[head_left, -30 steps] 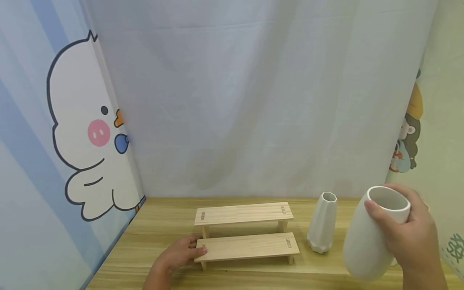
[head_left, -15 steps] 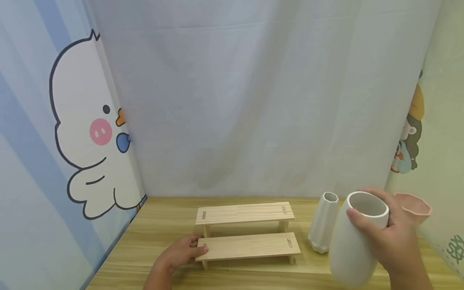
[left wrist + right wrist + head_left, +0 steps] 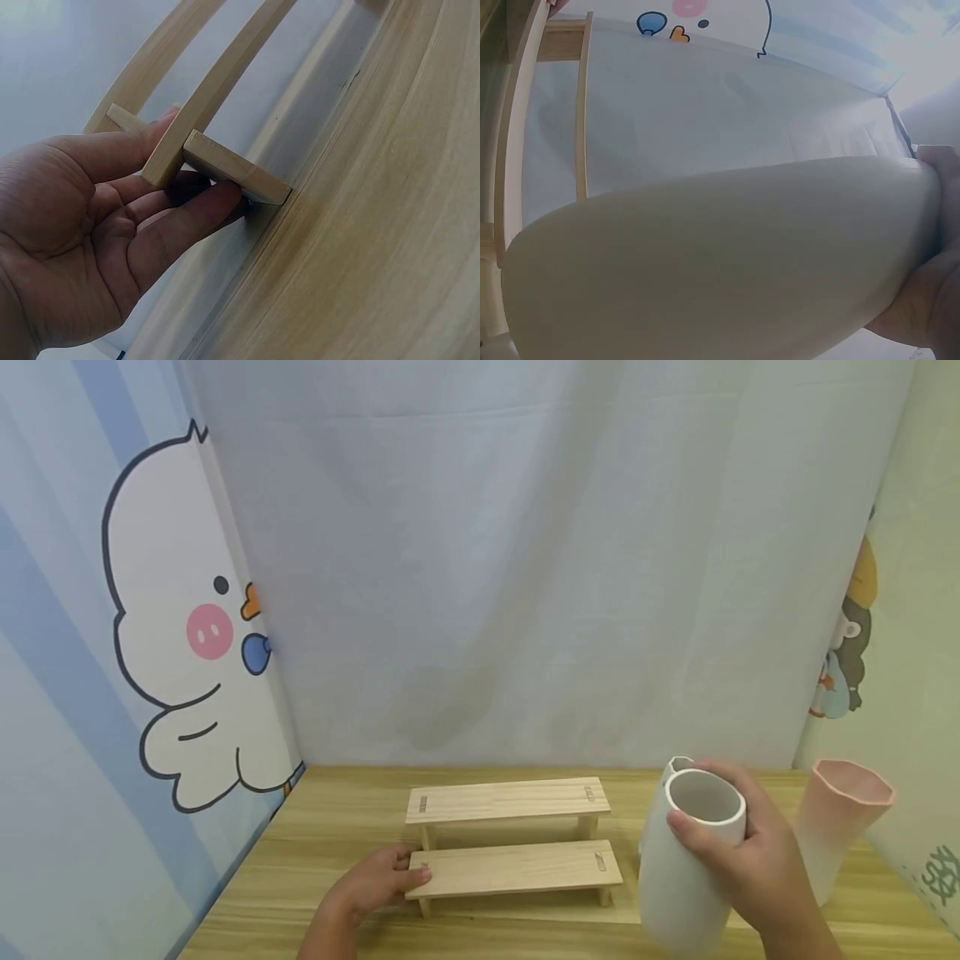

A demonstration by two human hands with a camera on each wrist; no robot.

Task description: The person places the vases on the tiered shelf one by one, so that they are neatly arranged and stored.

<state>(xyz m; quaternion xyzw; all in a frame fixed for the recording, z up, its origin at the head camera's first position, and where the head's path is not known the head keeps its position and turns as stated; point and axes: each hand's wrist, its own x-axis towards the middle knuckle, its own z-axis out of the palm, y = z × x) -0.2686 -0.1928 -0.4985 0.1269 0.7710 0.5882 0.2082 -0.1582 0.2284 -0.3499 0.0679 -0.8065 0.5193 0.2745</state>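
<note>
A two-step wooden display stand [image 3: 513, 870] rests on the table, its upper board behind the lower one. My left hand [image 3: 375, 887] pinches the lower board's left end. The left wrist view has the thumb over this board [image 3: 206, 94], with curled fingers below it by the support leg [image 3: 236, 169]. In my right hand [image 3: 757, 868] is a smooth white vase [image 3: 678, 885], gripped near its rim, mouth up and slightly tilted, just right of the stand. The right wrist view is mostly filled by this vase's side [image 3: 720, 255]. A faceted white vase [image 3: 670, 768] is largely hidden behind it.
A pink-to-white vase [image 3: 843, 814] stands at the right, beyond my right forearm. The wood-grain table [image 3: 337, 810] ends at a grey-white curtain [image 3: 465, 568] at the back. Cartoon-printed cloths hang at both sides.
My right hand has carried the smooth white vase leftward, in front of the faceted vase, uncovering the pink-to-white vase on the right. My left hand stays on the stand.
</note>
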